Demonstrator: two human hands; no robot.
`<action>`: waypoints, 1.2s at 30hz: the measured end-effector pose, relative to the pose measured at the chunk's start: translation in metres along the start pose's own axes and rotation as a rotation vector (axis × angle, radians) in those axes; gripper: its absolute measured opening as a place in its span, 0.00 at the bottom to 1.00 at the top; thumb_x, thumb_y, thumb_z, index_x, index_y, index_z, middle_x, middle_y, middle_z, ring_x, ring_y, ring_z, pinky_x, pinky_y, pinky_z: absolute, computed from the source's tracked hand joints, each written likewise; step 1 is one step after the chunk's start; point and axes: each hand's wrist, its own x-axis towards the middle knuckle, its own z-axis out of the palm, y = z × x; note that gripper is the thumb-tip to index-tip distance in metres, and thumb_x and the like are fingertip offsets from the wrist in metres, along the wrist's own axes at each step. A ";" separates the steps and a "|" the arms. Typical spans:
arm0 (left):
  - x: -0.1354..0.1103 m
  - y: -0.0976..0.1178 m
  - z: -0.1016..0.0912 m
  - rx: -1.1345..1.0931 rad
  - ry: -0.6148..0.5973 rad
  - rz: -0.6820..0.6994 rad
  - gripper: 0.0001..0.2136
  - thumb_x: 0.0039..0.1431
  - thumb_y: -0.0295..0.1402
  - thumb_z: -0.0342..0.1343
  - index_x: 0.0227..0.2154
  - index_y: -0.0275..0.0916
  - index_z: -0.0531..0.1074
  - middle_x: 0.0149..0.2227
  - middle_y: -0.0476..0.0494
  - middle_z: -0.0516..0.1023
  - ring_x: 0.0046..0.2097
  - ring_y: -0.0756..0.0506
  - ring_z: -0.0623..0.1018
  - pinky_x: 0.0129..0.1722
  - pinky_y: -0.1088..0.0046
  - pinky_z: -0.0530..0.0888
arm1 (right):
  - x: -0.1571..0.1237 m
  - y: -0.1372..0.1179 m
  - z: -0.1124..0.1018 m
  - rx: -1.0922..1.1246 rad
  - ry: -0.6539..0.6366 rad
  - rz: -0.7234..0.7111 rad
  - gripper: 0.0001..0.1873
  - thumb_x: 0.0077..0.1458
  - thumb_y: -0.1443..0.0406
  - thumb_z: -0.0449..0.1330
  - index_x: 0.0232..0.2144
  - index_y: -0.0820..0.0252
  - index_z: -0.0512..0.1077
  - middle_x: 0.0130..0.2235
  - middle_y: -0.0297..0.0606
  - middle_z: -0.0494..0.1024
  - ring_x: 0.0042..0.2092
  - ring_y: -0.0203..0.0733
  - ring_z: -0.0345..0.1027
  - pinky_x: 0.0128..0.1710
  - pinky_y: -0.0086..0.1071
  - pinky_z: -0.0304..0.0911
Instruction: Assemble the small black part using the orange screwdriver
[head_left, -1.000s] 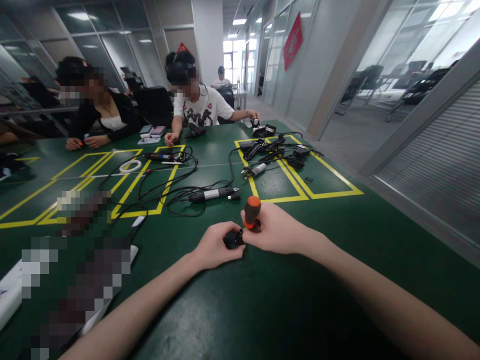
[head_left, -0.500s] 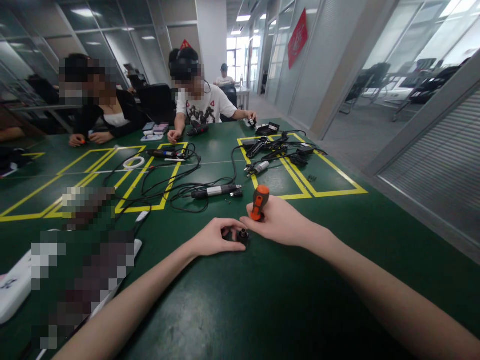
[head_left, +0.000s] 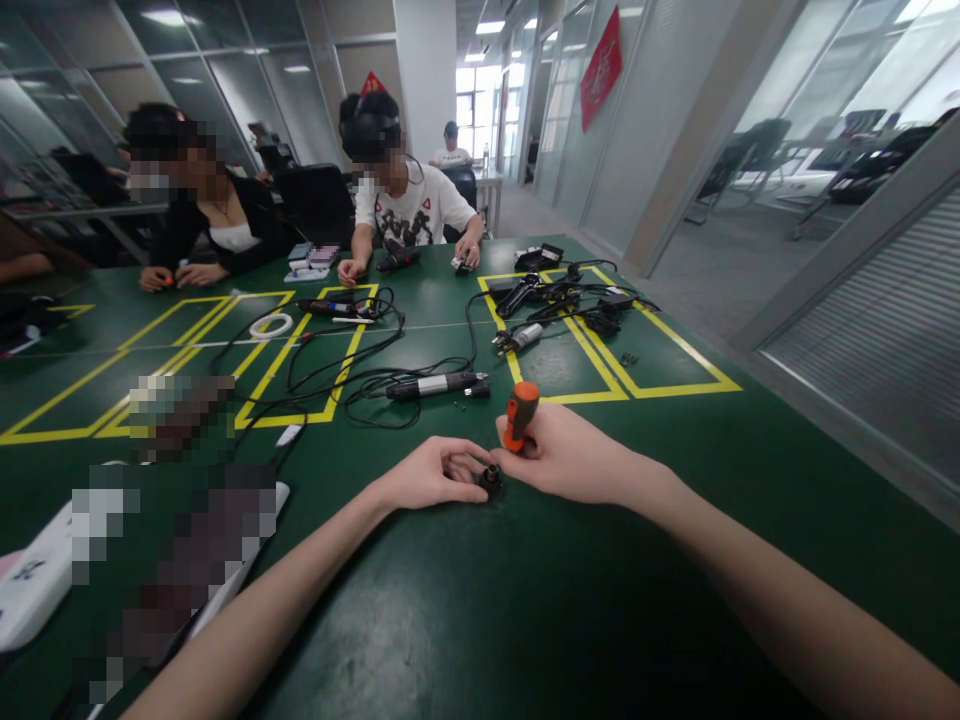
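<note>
My left hand rests on the green table, its thumb and fingers curled around a small black cylindrical part that stands upright with its round top showing. Just to the right, my right hand is closed on a screwdriver with an orange and grey handle. The handle points up and leans slightly; its shaft and tip cannot be made out. The fingertips of both hands are close together above the black part.
Beyond my hands lies a black and silver rotary tool with a looped cable. Further right are several cables and tools inside yellow tape. A white power strip lies at left. Across the table sit two co-workers.
My hands keep nearly the same pose; the screwdriver handle sits slightly lower in view. Across the table, a co-worker's hand has moved left, away from the black case, with a small object.
</note>
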 end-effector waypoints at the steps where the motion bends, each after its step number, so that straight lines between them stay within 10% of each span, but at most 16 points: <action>1: 0.000 0.000 0.000 0.003 -0.006 0.005 0.24 0.45 0.33 0.73 0.46 0.33 0.79 0.35 0.45 0.83 0.31 0.53 0.77 0.36 0.75 0.74 | 0.001 0.001 0.001 -0.015 0.008 -0.001 0.15 0.57 0.64 0.59 0.21 0.57 0.61 0.22 0.29 0.65 0.24 0.34 0.55 0.27 0.30 0.48; 24: 0.001 -0.011 0.006 -0.034 0.071 0.005 0.23 0.39 0.35 0.77 0.37 0.34 0.74 0.33 0.47 0.83 0.30 0.52 0.77 0.34 0.76 0.72 | 0.001 0.009 0.002 0.004 -0.023 -0.107 0.20 0.63 0.59 0.54 0.20 0.56 0.57 0.20 0.27 0.56 0.24 0.34 0.52 0.28 0.32 0.47; 36: 0.002 -0.010 0.006 -0.017 0.074 0.000 0.21 0.39 0.36 0.76 0.35 0.34 0.75 0.33 0.46 0.83 0.30 0.53 0.76 0.34 0.76 0.72 | -0.002 0.013 -0.004 0.135 -0.111 -0.129 0.12 0.51 0.68 0.59 0.22 0.56 0.59 0.22 0.25 0.58 0.26 0.33 0.54 0.28 0.29 0.49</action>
